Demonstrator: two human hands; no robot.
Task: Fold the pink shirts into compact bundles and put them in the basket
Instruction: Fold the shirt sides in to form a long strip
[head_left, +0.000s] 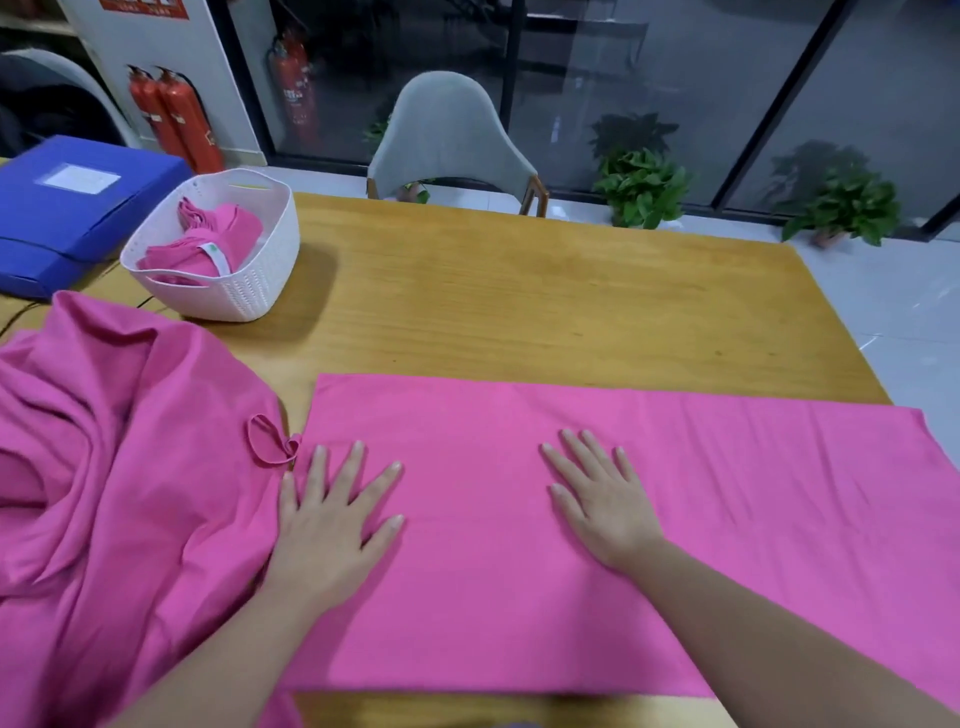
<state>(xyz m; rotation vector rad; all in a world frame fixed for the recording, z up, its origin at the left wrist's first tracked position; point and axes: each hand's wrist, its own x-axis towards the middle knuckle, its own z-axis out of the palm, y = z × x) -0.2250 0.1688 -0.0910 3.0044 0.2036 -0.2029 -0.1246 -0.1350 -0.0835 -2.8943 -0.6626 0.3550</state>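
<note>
Now, shirt axis: folded shirt (597, 519) runs left-right, long end off the right.
Hands: left hand (332, 525), right hand (602, 499) spread flat on it.
Nearer long end: right hand.
Basket (260, 291): far left.

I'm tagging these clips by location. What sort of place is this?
Probably an office or meeting room: red fire extinguishers by the wall, a blue file box on the wooden table, and glass partition walls behind a grey chair.

A wooden table (545, 306) faces a grey chair (449, 137); behind it dark glass panels (649, 67), potted plants (644, 189) (leafy green ones), red extinguishers (174, 119) by the wall.
</note>
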